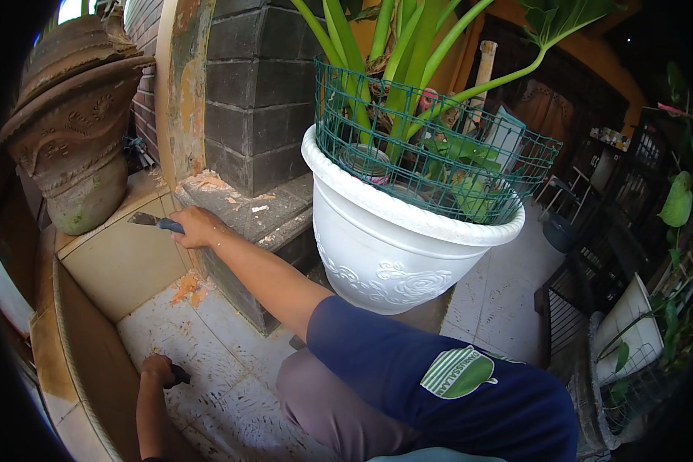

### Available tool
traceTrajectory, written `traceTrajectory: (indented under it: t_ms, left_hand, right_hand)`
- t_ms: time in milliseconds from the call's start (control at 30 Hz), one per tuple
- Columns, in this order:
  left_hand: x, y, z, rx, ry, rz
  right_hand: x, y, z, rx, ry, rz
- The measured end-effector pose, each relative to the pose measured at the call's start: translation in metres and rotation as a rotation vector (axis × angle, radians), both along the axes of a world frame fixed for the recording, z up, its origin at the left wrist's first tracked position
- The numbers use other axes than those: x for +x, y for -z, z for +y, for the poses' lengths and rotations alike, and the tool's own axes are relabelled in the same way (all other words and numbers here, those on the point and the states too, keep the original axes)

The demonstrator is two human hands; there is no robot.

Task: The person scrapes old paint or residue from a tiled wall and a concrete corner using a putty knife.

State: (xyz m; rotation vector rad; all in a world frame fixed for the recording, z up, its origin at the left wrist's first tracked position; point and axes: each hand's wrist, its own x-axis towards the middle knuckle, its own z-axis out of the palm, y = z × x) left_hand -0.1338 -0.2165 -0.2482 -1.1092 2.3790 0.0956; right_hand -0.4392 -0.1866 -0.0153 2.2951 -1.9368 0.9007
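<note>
My right hand [196, 226] grips the blue-grey handle of a putty knife [145, 219], its flat blade pointing left above the tiled ledge. Beside it is the stone step [239, 213], strewn with paint flakes [208, 180]. Above the step, the narrow wall edge [187, 86] shows patchy, peeling paint. Lower left, my left hand [159, 368] is closed around a dark object [179, 375], mostly hidden, over the tiled floor. Orange and pale scrapings [190, 290] lie on the floor near the step's foot.
A large white plastic flowerpot [392, 248] with green wire mesh and a leafy plant stands close by my right arm. At the upper left, a terracotta pot [81, 133] sits on the ledge. The tiled low wall [92, 358] runs along the left. Shelving and plants are at the right.
</note>
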Motion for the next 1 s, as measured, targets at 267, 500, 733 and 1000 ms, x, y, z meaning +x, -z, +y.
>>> traceTrajectory:
  t_ms: [267,500,733,1000]
  left_hand:
    - [-0.004,-0.007,0.004,0.000,0.007,0.005]
    - [0.001,0.003,0.000,-0.036,0.015,-0.010]
    - [-0.003,-0.006,0.003,-0.020,0.013,-0.001]
    - [-0.004,-0.004,0.003,-0.019,0.014,0.004]
  right_hand:
    - [-0.004,0.003,-0.002,-0.021,-0.003,0.012]
    - [0.001,0.002,-0.003,-0.013,-0.017,-0.012]
    - [-0.001,0.002,-0.002,-0.003,-0.012,0.005]
    - [-0.002,0.002,-0.002,-0.007,-0.015,0.000]
